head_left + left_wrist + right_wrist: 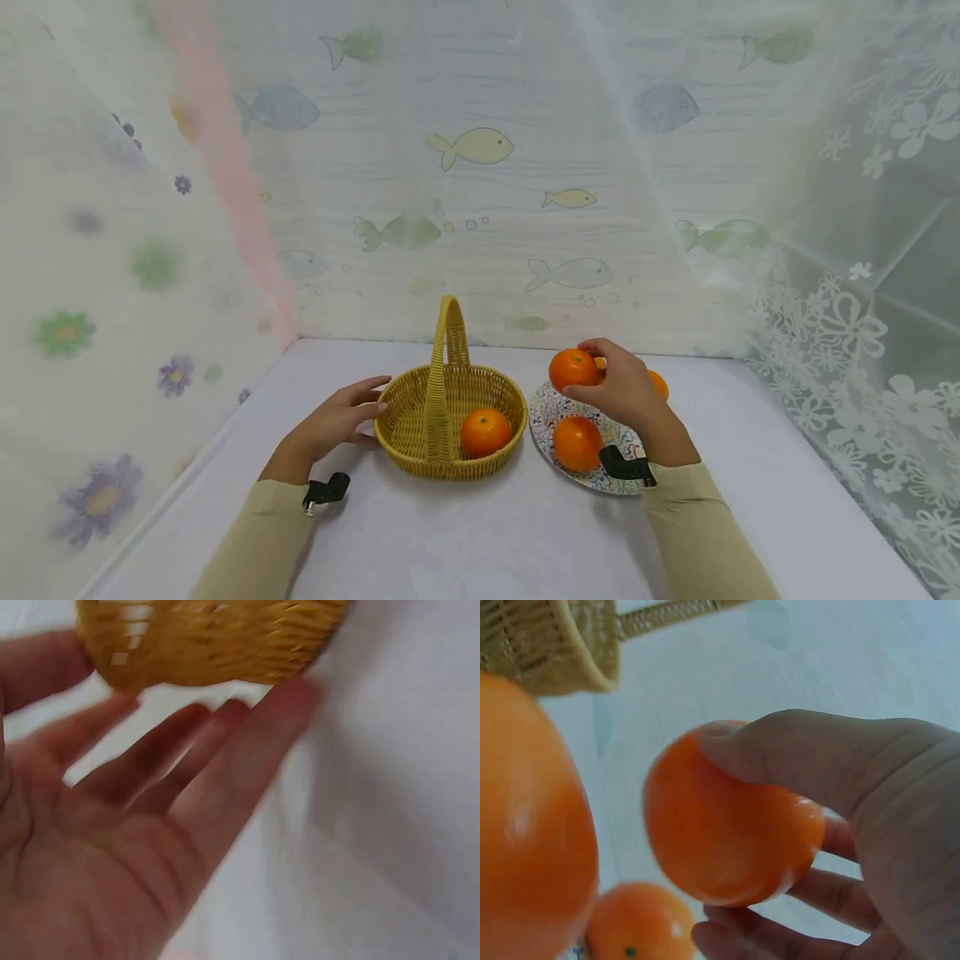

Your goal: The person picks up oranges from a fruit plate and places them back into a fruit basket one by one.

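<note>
In the head view, the handle (437,408) of the basket (450,472) is arching over its middle, blocking a straight pass across. Inside, room is opening at nine o'clock; an orange (486,432) is filling four. The left hand (339,419) is crowding the basket at nine, the plate (544,421) is sitting just beside it at three. Free tablecloth (450,542) is stretching at six; a curtain (480,250) is hanging behind at twelve.
</note>
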Motion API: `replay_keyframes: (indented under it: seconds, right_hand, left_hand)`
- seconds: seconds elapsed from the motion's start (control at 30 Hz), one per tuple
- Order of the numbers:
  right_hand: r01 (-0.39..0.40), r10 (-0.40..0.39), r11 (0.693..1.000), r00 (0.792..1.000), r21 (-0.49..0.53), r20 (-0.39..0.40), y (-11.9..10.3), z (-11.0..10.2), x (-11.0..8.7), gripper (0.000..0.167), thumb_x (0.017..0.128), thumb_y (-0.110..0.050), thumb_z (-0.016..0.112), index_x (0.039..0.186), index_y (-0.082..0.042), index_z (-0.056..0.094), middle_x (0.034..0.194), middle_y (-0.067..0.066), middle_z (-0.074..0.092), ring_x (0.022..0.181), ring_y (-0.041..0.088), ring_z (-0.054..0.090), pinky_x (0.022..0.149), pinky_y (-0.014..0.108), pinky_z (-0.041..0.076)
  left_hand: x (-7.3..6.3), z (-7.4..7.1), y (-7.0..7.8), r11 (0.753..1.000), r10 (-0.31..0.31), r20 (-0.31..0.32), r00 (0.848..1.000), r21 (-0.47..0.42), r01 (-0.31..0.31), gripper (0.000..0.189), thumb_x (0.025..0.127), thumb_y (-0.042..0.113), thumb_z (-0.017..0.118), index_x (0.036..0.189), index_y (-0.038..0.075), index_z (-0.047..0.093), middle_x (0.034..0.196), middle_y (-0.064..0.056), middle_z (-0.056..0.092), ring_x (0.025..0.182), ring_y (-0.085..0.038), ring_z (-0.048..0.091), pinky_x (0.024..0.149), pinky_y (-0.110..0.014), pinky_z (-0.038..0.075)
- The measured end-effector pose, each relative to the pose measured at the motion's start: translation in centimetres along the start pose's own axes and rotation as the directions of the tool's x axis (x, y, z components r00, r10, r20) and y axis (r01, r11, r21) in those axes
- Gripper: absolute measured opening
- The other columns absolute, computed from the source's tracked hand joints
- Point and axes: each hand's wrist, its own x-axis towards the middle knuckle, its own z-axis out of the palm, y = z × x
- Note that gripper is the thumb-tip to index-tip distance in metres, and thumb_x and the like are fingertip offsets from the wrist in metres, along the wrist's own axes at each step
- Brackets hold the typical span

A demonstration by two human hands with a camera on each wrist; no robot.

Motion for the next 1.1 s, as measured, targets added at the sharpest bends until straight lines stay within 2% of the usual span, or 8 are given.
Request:
replay_keyframes:
  seconds: [0.1, 0.27, 0.37, 0.5, 0.67, 0.83, 1.0, 1.1]
  right_hand:
    - [0.04, -0.041, 0.999, 0.999, 0.035, 0.012, -1.3, 0.7, 0.3, 0.073, 0.083, -0.035, 0.088, 0.144, -0.019, 0.052, 0.144, 0.008, 0.058, 0.122, 0.036, 0.063, 0.093, 0.049, 0.061]
    - [0.081, -0.084, 0.995, 0.995, 0.06, 0.048, -3.2, 2.1, 0.9, 0.072, 0.082, -0.033, 0.089, 0.143, -0.021, 0.053, 0.143, 0.004, 0.057, 0.119, 0.032, 0.065, 0.088, 0.044, 0.063]
    - [0.096, -0.101, 0.993, 0.992, 0.067, 0.075, -4.0, 2.9, 1.2, 0.072, 0.082, -0.032, 0.09, 0.142, -0.021, 0.052, 0.141, 0.002, 0.058, 0.116, 0.029, 0.067, 0.087, 0.041, 0.063]
    - [0.111, -0.117, 0.992, 0.987, 0.056, 0.111, -4.7, 4.2, 1.4, 0.073, 0.082, -0.033, 0.09, 0.144, -0.021, 0.052, 0.142, 0.001, 0.059, 0.116, 0.026, 0.067, 0.089, 0.039, 0.062]
    - [0.141, -0.145, 0.989, 0.981, 0.038, 0.127, -5.4, 5.9, 1.6, 0.073, 0.081, -0.033, 0.09, 0.143, -0.021, 0.053, 0.14, 0.0, 0.061, 0.114, 0.023, 0.067, 0.089, 0.037, 0.062]
    - [0.132, -0.137, 0.99, 0.98, 0.04, 0.143, -6.2, 7.3, 2.1, 0.073, 0.081, -0.034, 0.09, 0.143, -0.022, 0.053, 0.139, -0.002, 0.061, 0.116, 0.022, 0.066, 0.09, 0.036, 0.062]
    - [0.133, -0.142, 0.989, 0.978, 0.068, 0.155, -7.1, 8.2, 2.6, 0.072, 0.082, -0.029, 0.09, 0.143, -0.021, 0.053, 0.139, -0.001, 0.06, 0.113, 0.021, 0.066, 0.089, 0.038, 0.062]
    - [0.142, -0.152, 0.987, 0.975, 0.071, 0.163, -7.6, 8.6, 2.9, 0.072, 0.083, -0.027, 0.089, 0.144, -0.019, 0.052, 0.138, 0.0, 0.06, 0.111, 0.021, 0.065, 0.091, 0.039, 0.061]
  left_hand:
    - [-0.6, 0.6, 0.6, 0.984, 0.056, -0.029, 0.998, 0.17, -0.05, 0.069, 0.103, 0.031, 0.065, 0.163, 0.021, 0.032, 0.164, -0.021, 0.034, 0.144, -0.045, 0.045, 0.094, -0.051, 0.06]
    - [-1.5, 2.1, 1.0, 0.908, 0.141, -0.041, 0.989, 0.405, -0.113, 0.107, 0.085, 0.055, 0.081, 0.166, 0.019, 0.021, 0.168, -0.015, 0.028, 0.151, -0.042, 0.035, 0.114, -0.063, 0.042]
    - [-1.6, 2.9, 1.1, 0.894, 0.151, -0.033, 0.988, 0.432, -0.122, 0.126, 0.076, 0.06, 0.086, 0.168, 0.015, 0.011, 0.17, -0.018, 0.021, 0.155, -0.043, 0.026, 0.119, -0.065, 0.033]
    - [-1.4, 3.0, 1.1, 0.885, 0.122, -0.02, 0.992, 0.454, -0.099, 0.133, 0.074, 0.063, 0.086, 0.168, 0.012, 0.006, 0.17, -0.02, 0.021, 0.155, -0.044, 0.026, 0.122, -0.065, 0.028]
    - [-0.8, 2.5, 0.9, 0.869, 0.099, -0.043, 0.994, 0.491, -0.065, 0.121, 0.078, 0.065, 0.081, 0.167, 0.016, 0.014, 0.162, -0.022, 0.04, 0.145, -0.043, 0.044, 0.114, -0.064, 0.041]
    - [0.0, 2.0, 0.8, 0.859, 0.115, -0.129, 0.985, 0.511, -0.033, 0.075, 0.095, 0.043, 0.072, 0.157, 0.023, 0.035, 0.136, -0.02, 0.063, 0.117, -0.033, 0.067, 0.09, -0.05, 0.058]
    - [0.3, 2.0, 1.5, 0.845, 0.065, -0.19, 0.98, 0.533, 0.047, 0.062, 0.095, 0.028, 0.068, 0.152, 0.025, 0.042, 0.119, -0.016, 0.07, 0.09, -0.023, 0.068, 0.071, -0.036, 0.055]
    - [0.3, 2.1, 1.6, 0.855, 0.019, -0.202, 0.979, 0.511, 0.089, 0.064, 0.095, 0.025, 0.066, 0.155, 0.02, 0.042, 0.114, -0.015, 0.071, 0.079, -0.019, 0.069, 0.066, -0.033, 0.056]
